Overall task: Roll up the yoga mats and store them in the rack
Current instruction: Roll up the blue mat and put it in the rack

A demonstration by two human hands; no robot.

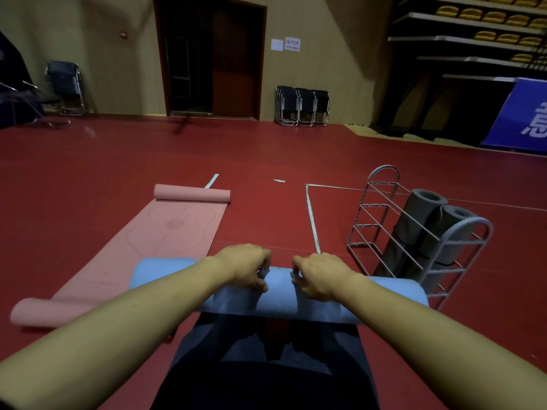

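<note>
Both hands are gripping a rolled blue yoga mat [278, 294], which is lying crosswise on the red floor [266, 161] just in front of the person's knees. The left hand [245, 267] is curling its fingers [262, 272] over the top of the roll near its middle; the right hand [318, 276] is doing the same just beside it, fingers bent down onto the mat surface — a narrow strip of blue is showing between the two hands. To the left, a pink yoga mat [165, 235] is lying mostly flat on the floor, with its far end and its near end each curling into a small roll; the blue roll's left end is overlapping its near right corner. To the right, a grey metal wire rack [414, 232] is standing on the floor, its near lower end close to the right end of the blue roll. Two rolled grey yoga mats [429, 223] are leaning side by side behind the rack's bars — whether they are inside it or propped against its far side cannot be told. Folded chairs [302, 106] are standing against the far wall beside a dark door [213, 57].
</note>
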